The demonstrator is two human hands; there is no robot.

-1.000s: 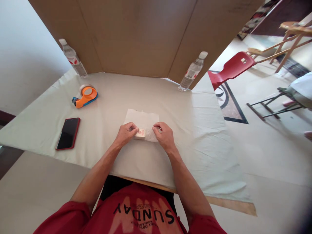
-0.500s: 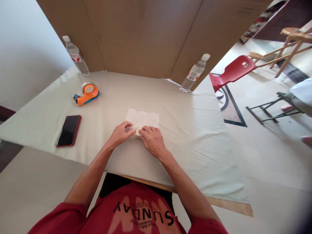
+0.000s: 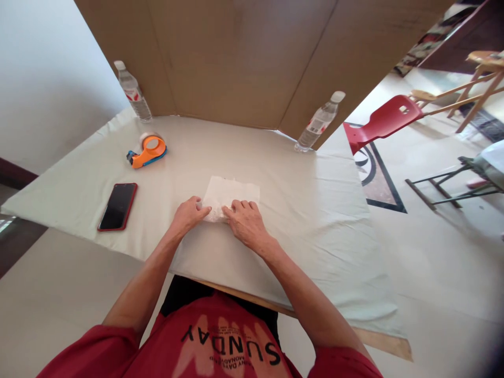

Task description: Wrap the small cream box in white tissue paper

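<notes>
A white sheet of tissue paper (image 3: 235, 190) lies on the cloth-covered table (image 3: 299, 210) in front of me. Its near edge is folded over, and the small item seen earlier is hidden under it. My left hand (image 3: 188, 215) is closed, pinching the folded near-left corner of the paper. My right hand (image 3: 246, 220) lies on the fold with its fingers flat, pressing it down. The two hands nearly touch.
An orange tape dispenser (image 3: 147, 151) and a red-cased phone (image 3: 118, 206) lie to the left. Two water bottles (image 3: 134, 97) (image 3: 319, 122) stand at the corners of a cardboard screen (image 3: 236, 58). A red chair (image 3: 384, 121) is off to the right.
The near edge of the paper has been folded over the small red-printed item, which is now covered. My right hand moved left onto the fold and flattened; my head shifted slightly.
</notes>
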